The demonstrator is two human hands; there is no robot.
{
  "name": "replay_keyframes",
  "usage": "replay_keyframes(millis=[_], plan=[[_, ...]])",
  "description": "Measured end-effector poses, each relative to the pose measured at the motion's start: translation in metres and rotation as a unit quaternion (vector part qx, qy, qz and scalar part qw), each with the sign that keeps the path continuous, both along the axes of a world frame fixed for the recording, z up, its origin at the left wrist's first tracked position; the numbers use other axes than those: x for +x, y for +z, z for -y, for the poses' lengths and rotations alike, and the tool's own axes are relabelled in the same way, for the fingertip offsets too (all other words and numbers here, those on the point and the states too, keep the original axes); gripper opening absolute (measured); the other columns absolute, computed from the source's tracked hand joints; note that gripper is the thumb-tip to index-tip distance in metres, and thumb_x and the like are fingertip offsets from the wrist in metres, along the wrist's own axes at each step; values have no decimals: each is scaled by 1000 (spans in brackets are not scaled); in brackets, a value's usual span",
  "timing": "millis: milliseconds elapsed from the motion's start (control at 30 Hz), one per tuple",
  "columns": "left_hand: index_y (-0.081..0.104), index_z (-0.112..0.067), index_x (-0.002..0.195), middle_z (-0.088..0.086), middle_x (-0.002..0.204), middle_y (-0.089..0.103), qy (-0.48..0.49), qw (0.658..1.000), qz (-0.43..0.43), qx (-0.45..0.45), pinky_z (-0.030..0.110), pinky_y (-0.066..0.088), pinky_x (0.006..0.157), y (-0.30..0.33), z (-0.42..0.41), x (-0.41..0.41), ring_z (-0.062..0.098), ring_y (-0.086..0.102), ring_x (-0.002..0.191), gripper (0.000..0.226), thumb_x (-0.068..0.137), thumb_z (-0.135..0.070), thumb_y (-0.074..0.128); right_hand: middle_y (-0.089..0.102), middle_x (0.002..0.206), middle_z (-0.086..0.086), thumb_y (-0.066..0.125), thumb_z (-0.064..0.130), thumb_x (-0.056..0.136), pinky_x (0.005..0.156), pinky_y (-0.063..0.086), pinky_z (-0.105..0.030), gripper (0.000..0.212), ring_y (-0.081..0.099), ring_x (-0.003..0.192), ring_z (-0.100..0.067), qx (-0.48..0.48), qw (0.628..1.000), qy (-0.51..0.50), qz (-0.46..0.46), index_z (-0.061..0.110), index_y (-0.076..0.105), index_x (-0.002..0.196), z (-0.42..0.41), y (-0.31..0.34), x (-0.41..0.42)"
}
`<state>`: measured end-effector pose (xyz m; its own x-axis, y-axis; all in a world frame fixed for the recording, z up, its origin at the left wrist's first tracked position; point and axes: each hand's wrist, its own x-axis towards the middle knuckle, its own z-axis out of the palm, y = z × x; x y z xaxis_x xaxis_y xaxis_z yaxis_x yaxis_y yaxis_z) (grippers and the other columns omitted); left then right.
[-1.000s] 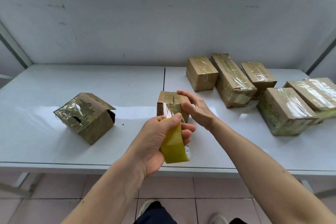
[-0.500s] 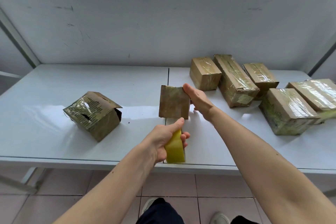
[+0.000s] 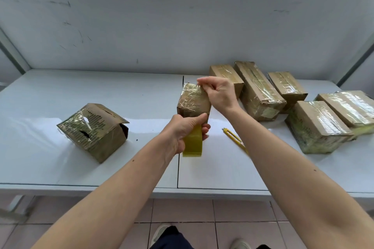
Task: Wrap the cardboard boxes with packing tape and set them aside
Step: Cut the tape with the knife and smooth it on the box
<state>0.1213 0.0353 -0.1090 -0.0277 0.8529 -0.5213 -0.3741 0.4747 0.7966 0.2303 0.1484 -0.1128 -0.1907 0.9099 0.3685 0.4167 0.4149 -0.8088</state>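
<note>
Nearest, over the tabletop (image 3: 212, 174) edge: left hand (image 3: 185, 132) clenched round a yellow tape roll (image 3: 192, 143), thumb laid along the small box's lower edge, likely to keep the strip taut while feeding it. Directly above, touching the roll: small cardboard box (image 3: 193, 101), tipped up with a glossy, crinkled taped face toward the camera, apparently lifted off the surface for wrapping all round. At its upper right corner: right hand (image 3: 219, 92), fingers curled and pinching there, probably steadying and turning the box, or pressing tape down; impossible to say which. Just right of the roll, flat on the tabletop: yellow utility knife (image 3: 235, 140), kept within reach, presumably for cutting the strip. Off to the left, well apart: torn box (image 3: 94, 130), tilted, flap open, partly taped, seemingly awaiting its turn. Farther right and back, toward the wall (image 3: 182, 22): wrapped boxes (image 3: 261, 91) grouped close together, evidently the set-aside pile.
</note>
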Motion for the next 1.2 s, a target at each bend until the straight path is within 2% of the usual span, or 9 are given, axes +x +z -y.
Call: replay_keyframes(millis=[100,233,333,633,767,833,933,1000,1200], plan=[[66,4,101,13,70,68,-28,999,3,17,27,54,51,-2,2,-9,17,62,51,20,84,-1,75,65,101,-7,31,40,103,84,42,-36,43,57,101,-25,-13,980,19,197,21,65,87,4,18,-13],[66,-1,102,9,72,70,-80,996,-10,44,27,55,55,-4,2,-14,14,65,57,20,85,-7,75,44,144,-12,19,64,99,107,27,-52,66,34,135,-32,-87,919,-49,382,19,44,140,3,3,-22],[67,-3,103,10,78,71,-86,996,10,37,26,56,57,-3,1,-13,12,64,57,21,89,-17,73,38,150,-13,17,65,98,111,19,-54,71,24,142,-32,-105,903,-68,411,16,38,145,0,1,-23],[38,-17,134,18,88,71,-30,998,5,46,36,55,61,-12,20,-14,21,63,58,34,103,-9,49,25,151,-12,26,65,99,114,18,-51,69,15,144,-32,-149,939,-30,308,16,36,147,0,4,-20],[36,-20,134,19,86,71,-10,999,37,37,35,56,59,-14,19,-10,22,63,57,34,104,-7,46,11,161,-8,42,87,75,119,16,-53,107,11,149,-30,-197,960,96,172,30,4,157,2,6,7],[36,-19,134,19,85,71,-9,998,43,43,35,57,58,-16,20,-12,22,63,57,33,104,-7,46,22,152,-6,61,81,62,115,25,-42,114,26,140,-25,-178,956,159,169,34,11,153,5,0,27],[37,-20,137,19,90,70,-18,998,34,55,35,58,60,-16,18,-17,22,64,61,39,102,-9,52,33,138,-6,83,53,68,117,31,-39,107,38,129,-21,-144,959,182,165,41,17,152,7,-23,47],[38,-21,136,18,94,72,-31,997,21,65,36,58,63,-15,18,-20,22,65,64,41,101,-10,55,38,137,-8,81,52,74,116,34,-39,103,43,127,-19,-115,971,157,137,41,17,154,6,-40,46],[39,-16,138,19,107,73,-60,987,45,140,38,59,72,-14,26,-26,25,67,72,48,94,1,53,44,134,-9,50,83,73,103,46,-43,93,49,120,-20,-48,994,80,56,33,30,149,3,-60,28]])
